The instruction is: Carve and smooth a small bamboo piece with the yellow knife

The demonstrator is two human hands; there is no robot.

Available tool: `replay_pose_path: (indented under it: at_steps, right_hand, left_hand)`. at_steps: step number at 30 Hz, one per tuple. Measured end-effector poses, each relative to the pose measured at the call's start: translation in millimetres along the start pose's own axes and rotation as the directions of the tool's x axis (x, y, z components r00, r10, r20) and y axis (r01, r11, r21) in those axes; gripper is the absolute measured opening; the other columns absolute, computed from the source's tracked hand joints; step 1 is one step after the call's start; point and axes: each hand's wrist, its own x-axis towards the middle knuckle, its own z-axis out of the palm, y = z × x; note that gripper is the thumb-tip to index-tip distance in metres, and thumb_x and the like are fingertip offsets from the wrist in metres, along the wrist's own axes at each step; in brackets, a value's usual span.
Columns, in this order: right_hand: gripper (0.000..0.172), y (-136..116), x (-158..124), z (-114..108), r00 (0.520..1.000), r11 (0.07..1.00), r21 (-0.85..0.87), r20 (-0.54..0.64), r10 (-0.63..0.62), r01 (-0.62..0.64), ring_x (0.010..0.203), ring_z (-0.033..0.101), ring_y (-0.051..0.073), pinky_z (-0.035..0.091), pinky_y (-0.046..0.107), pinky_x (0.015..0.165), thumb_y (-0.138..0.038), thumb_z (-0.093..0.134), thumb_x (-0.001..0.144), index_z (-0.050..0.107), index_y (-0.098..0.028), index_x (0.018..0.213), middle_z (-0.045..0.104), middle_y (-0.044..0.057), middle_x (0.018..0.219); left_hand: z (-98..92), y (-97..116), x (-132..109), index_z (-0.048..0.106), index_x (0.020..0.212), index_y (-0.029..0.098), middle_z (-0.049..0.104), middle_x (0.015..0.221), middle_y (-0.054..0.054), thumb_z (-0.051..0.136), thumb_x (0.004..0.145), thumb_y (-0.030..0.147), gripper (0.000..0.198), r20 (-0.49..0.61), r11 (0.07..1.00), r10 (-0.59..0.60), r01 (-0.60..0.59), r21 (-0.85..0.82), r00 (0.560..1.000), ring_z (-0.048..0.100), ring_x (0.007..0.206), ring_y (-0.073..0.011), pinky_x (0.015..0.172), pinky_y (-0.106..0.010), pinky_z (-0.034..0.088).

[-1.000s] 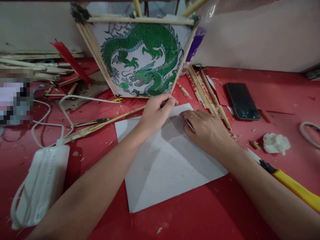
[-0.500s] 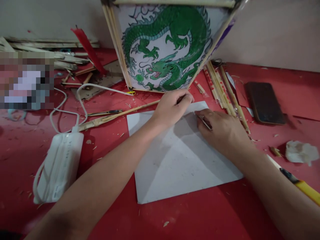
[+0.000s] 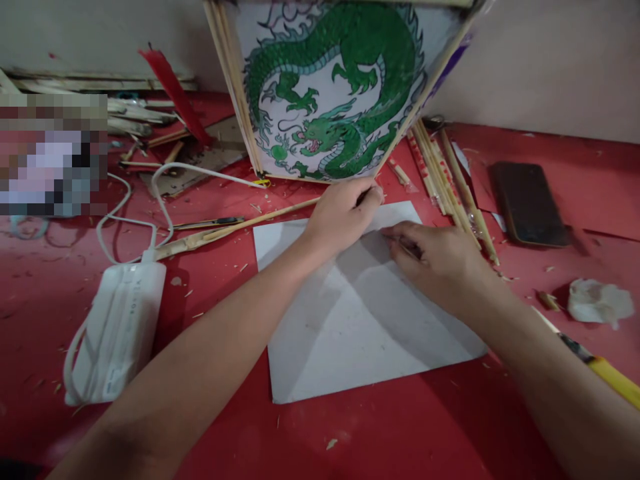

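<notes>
A white sheet [image 3: 345, 333] lies on the red table [image 3: 230, 427]. At its top edge is my left hand [image 3: 347, 207], fingers curled, near the foot of a framed green dragon picture [image 3: 340, 93]; what those fingers grip, if anything, is hidden. A long thin bamboo strip [image 3: 280, 213] runs from the left and disappears behind that hand. Over the sheet's upper right part, my right hand [image 3: 430, 257] is closed around a small thin object, mostly covered by the fingers and too small to name.
On the left are a white power bank [image 3: 123, 333] with a cable, a red candle [image 3: 175, 93] and bamboo pieces. To the right lie thin sticks [image 3: 450, 187], a dark phone [image 3: 530, 203], crumpled tissue [image 3: 600, 301] and a yellow-handled knife [image 3: 613, 380].
My right hand has moved slightly left, toward my left hand, and the thin object in it shows less. My left hand has barely moved. The view has shifted a little.
</notes>
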Motion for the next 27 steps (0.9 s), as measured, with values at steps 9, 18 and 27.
replay_pose_path:
  at_steps: [9, 18, 27]
  right_hand:
    - [0.028, -64.5, -50.1, 20.5, 0.886, 0.873, -0.153, 0.073, -0.457, 0.463, 0.066, 0.061, 0.020, 0.041, 0.033, 0.059, -0.006, 0.048, 0.095, 0.068, -0.011, 0.113, 0.067, 0.006, 0.076]
    - [0.028, -0.9, -8.6, 6.1, 0.997, 0.944, -0.327, -0.026, -0.067, 0.055, 0.065, 0.064, 0.025, 0.034, 0.035, 0.056, -0.022, 0.045, 0.100, 0.069, -0.013, 0.111, 0.070, 0.012, 0.078]
    - [0.027, -50.1, -38.0, 18.1, 0.912, 0.886, -0.220, 0.086, -0.400, 0.409, 0.062, 0.059, 0.021, 0.039, 0.035, 0.057, -0.008, 0.046, 0.095, 0.067, -0.013, 0.110, 0.065, 0.006, 0.074]
  left_hand:
    - [-0.1, -2.3, 0.5, 0.061, 0.071, 0.020, 0.062, 0.069, -0.001, 0.049, 0.097, 0.023, 0.029, 0.001, 1.000, -0.011, 0.011, -0.015, 1.000, 0.056, 0.070, -0.0151, 0.067, -0.032, 0.038]
    - [-2.2, -1.2, 0.9, 0.062, 0.073, 0.019, 0.064, 0.072, -0.001, 0.048, 0.098, 0.026, 0.030, 0.044, 0.998, -0.017, 0.019, -0.060, 0.999, 0.058, 0.074, -0.0150, 0.069, -0.031, 0.040]
    - [-1.6, 0.2, 0.7, 0.060, 0.070, 0.021, 0.053, 0.063, 0.001, 0.047, 0.100, 0.025, 0.033, -0.003, 0.997, -0.048, 0.048, -0.054, 0.999, 0.052, 0.066, -0.0150, 0.064, -0.033, 0.037]
